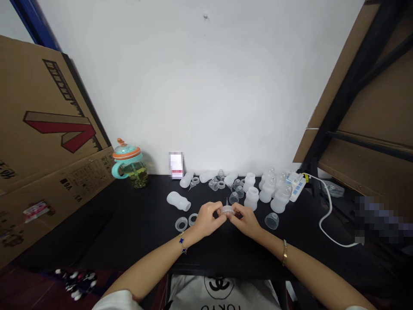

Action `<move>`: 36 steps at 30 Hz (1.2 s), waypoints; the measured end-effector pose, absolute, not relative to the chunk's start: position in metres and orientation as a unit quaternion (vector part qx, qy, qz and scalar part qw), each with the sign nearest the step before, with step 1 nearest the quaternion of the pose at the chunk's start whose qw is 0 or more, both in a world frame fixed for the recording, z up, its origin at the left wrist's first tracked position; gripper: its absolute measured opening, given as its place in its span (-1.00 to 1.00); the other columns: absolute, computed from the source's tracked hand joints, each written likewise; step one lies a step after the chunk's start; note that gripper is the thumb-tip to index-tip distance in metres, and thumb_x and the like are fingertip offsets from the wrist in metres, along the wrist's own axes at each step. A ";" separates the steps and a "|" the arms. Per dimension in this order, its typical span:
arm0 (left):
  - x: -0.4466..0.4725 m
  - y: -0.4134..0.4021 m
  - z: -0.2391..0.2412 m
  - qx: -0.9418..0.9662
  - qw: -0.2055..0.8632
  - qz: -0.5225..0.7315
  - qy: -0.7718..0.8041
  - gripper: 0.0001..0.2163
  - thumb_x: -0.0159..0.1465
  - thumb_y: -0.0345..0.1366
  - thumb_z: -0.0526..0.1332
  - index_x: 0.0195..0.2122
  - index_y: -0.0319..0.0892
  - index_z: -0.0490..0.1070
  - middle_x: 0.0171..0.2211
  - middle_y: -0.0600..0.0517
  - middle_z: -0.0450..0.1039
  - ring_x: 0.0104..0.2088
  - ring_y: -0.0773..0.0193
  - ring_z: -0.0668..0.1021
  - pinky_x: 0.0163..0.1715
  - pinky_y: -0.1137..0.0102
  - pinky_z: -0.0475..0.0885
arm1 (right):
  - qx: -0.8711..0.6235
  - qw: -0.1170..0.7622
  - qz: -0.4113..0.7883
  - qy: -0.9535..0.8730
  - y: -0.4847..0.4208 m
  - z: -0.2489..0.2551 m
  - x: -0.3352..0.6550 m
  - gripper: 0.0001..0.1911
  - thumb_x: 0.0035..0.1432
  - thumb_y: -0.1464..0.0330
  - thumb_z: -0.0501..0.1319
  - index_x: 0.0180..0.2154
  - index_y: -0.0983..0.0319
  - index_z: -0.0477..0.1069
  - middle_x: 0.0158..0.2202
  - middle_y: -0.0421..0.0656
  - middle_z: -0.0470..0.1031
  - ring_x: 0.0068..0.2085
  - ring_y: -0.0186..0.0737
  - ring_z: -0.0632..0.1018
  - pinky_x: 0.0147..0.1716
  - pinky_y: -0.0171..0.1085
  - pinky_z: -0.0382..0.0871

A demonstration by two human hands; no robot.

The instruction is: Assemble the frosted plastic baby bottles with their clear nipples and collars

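Observation:
In the middle of the black table, my left hand (209, 217) and my right hand (245, 218) pinch a translucent bottle collar ring (227, 209) from both sides. A thin, pointed clear tip stands up from it. Left of my left hand lie two loose collar rings (181, 224). Behind them a frosted baby bottle body (178, 201) rests on its side. Just past my right hand an open bottle body (251, 199) stands upright, and a clear dome cap (272, 221) sits to its right. My fingers partly cover the held ring.
Several assembled bottles (280, 200) stand at the right, near a white power strip (297, 186) with a cable. Loose caps (238, 191), rings and bottle bodies lie along the wall. At the left are a turquoise jug (130, 168) and a cardboard box (48, 142). A propped phone-like card (176, 165) leans behind.

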State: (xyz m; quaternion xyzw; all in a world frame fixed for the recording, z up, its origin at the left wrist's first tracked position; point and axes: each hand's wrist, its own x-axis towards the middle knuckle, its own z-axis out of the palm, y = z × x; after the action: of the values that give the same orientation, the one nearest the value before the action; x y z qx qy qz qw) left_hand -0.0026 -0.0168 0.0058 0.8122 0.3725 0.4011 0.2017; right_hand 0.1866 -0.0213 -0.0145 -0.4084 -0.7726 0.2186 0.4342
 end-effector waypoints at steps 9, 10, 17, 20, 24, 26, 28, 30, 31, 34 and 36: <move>-0.003 -0.018 0.007 0.813 0.206 0.397 0.373 -0.74 0.21 -0.31 0.18 -0.56 -0.14 0.12 -0.57 0.15 0.24 -0.49 0.33 0.34 -0.39 0.42 0.16 | -0.410 0.432 0.214 -0.774 -0.021 -0.016 0.186 -0.76 0.18 0.30 0.18 -0.50 0.18 0.21 -0.61 -0.34 0.20 -0.57 -0.39 0.27 -0.57 -0.38 0.10; -0.003 -0.018 0.007 0.813 0.207 0.396 0.373 -0.74 0.22 -0.31 0.18 -0.56 -0.14 0.12 -0.57 0.15 0.24 -0.49 0.33 0.34 -0.39 0.42 0.16 | -0.411 0.432 0.213 -0.774 -0.021 -0.016 0.186 -0.76 0.19 0.30 0.18 -0.50 0.18 0.21 -0.61 -0.34 0.20 -0.57 -0.39 0.27 -0.57 -0.38 0.10; -0.002 -0.019 0.010 0.812 0.211 0.395 0.375 -0.73 0.21 -0.30 0.18 -0.57 -0.14 0.10 -0.58 0.15 0.23 -0.50 0.33 0.33 -0.40 0.42 0.16 | -0.412 0.430 0.209 -0.776 -0.022 -0.014 0.186 -0.76 0.19 0.28 0.17 -0.49 0.18 0.22 -0.61 -0.33 0.22 -0.57 -0.37 0.28 -0.57 -0.38 0.11; -0.002 -0.019 0.010 0.813 0.208 0.395 0.373 -0.74 0.21 -0.32 0.17 -0.56 -0.14 0.11 -0.58 0.15 0.24 -0.50 0.33 0.34 -0.39 0.42 0.16 | -0.410 0.433 0.205 -0.777 -0.022 -0.015 0.186 -0.75 0.19 0.29 0.17 -0.50 0.17 0.21 -0.61 -0.33 0.22 -0.58 -0.37 0.28 -0.57 -0.38 0.10; -0.003 -0.018 0.007 0.816 0.199 0.395 0.372 -0.74 0.21 -0.32 0.17 -0.56 -0.15 0.11 -0.58 0.15 0.22 -0.49 0.34 0.33 -0.40 0.43 0.15 | -0.409 0.437 0.195 -0.777 -0.021 -0.017 0.186 -0.73 0.18 0.29 0.18 -0.51 0.17 0.19 -0.62 -0.34 0.20 -0.59 -0.38 0.28 -0.58 -0.38 0.09; -0.003 -0.018 0.006 0.816 0.200 0.396 0.372 -0.74 0.21 -0.31 0.17 -0.56 -0.15 0.11 -0.58 0.16 0.22 -0.49 0.34 0.32 -0.40 0.43 0.15 | -0.410 0.436 0.192 -0.777 -0.021 -0.017 0.186 -0.74 0.18 0.30 0.18 -0.51 0.17 0.19 -0.62 -0.34 0.20 -0.59 -0.39 0.27 -0.57 -0.38 0.09; -0.003 -0.017 0.006 0.815 0.202 0.395 0.371 -0.74 0.21 -0.32 0.18 -0.56 -0.15 0.11 -0.58 0.16 0.21 -0.50 0.34 0.32 -0.40 0.43 0.14 | -0.411 0.436 0.190 -0.778 -0.021 -0.017 0.186 -0.74 0.18 0.30 0.18 -0.51 0.18 0.19 -0.63 -0.35 0.19 -0.59 -0.39 0.26 -0.58 -0.38 0.09; -0.003 -0.017 0.005 0.816 0.202 0.395 0.371 -0.74 0.21 -0.32 0.18 -0.56 -0.14 0.11 -0.58 0.16 0.21 -0.50 0.34 0.32 -0.40 0.42 0.14 | -0.410 0.434 0.190 -0.779 -0.021 -0.016 0.186 -0.73 0.18 0.29 0.18 -0.52 0.17 0.19 -0.63 -0.35 0.19 -0.59 -0.39 0.26 -0.58 -0.38 0.09; -0.003 -0.017 0.005 0.816 0.202 0.395 0.371 -0.74 0.21 -0.32 0.18 -0.56 -0.14 0.11 -0.58 0.16 0.22 -0.49 0.34 0.32 -0.40 0.42 0.15 | -0.410 0.434 0.190 -0.779 -0.022 -0.016 0.186 -0.73 0.18 0.28 0.18 -0.52 0.17 0.19 -0.63 -0.34 0.19 -0.59 -0.39 0.26 -0.58 -0.38 0.09; -0.003 -0.017 0.004 0.815 0.201 0.393 0.374 -0.74 0.21 -0.33 0.18 -0.56 -0.14 0.12 -0.57 0.15 0.23 -0.48 0.33 0.33 -0.39 0.42 0.16 | -0.411 0.433 0.190 -0.779 -0.022 -0.016 0.186 -0.72 0.18 0.27 0.18 -0.52 0.17 0.19 -0.63 -0.34 0.20 -0.59 -0.38 0.27 -0.58 -0.38 0.09; -0.003 -0.017 0.004 0.816 0.199 0.392 0.376 -0.74 0.20 -0.34 0.18 -0.57 -0.14 0.12 -0.57 0.15 0.23 -0.48 0.32 0.34 -0.39 0.42 0.16 | -0.411 0.434 0.189 -0.779 -0.022 -0.016 0.187 -0.73 0.18 0.27 0.18 -0.52 0.17 0.20 -0.63 -0.34 0.21 -0.59 -0.38 0.27 -0.58 -0.38 0.09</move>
State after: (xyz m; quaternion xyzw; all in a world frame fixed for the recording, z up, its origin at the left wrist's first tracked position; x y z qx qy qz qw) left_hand -0.0026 -0.0167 0.0043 0.8158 0.3756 0.3924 0.1987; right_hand 0.1865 -0.0224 -0.0156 -0.4106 -0.7794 0.1894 0.4336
